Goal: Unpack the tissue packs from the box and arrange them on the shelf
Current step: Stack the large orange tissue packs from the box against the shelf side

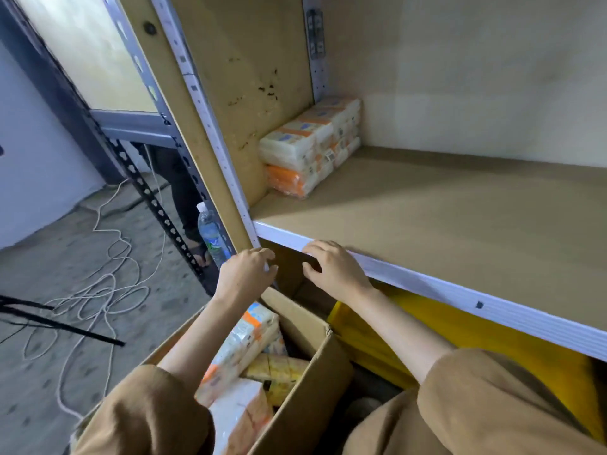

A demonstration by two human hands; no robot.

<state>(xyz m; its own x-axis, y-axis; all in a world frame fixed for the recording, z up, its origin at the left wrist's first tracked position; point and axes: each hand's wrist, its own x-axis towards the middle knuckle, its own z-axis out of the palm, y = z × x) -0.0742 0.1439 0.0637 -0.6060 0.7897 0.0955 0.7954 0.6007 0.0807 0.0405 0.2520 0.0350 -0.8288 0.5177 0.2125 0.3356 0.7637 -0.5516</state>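
Observation:
Several white-and-orange tissue packs [308,146] are stacked in the far left corner of the wooden shelf [443,218]. Below, an open cardboard box [308,326] holds more tissue packs [243,343], some white and orange, some yellow. My left hand [246,270] hovers over the box near the shelf's front left post, fingers loosely curled and holding nothing. My right hand [331,267] is just in front of the shelf's white front edge, fingers relaxed and empty. Both arms wear brown sleeves.
A yellow bin [377,339] sits under the shelf beside the box. A water bottle [212,234] stands on the floor by the metal rack upright [154,198]. White cables [98,290] lie tangled on the concrete floor at left, beside a black tripod leg [59,326].

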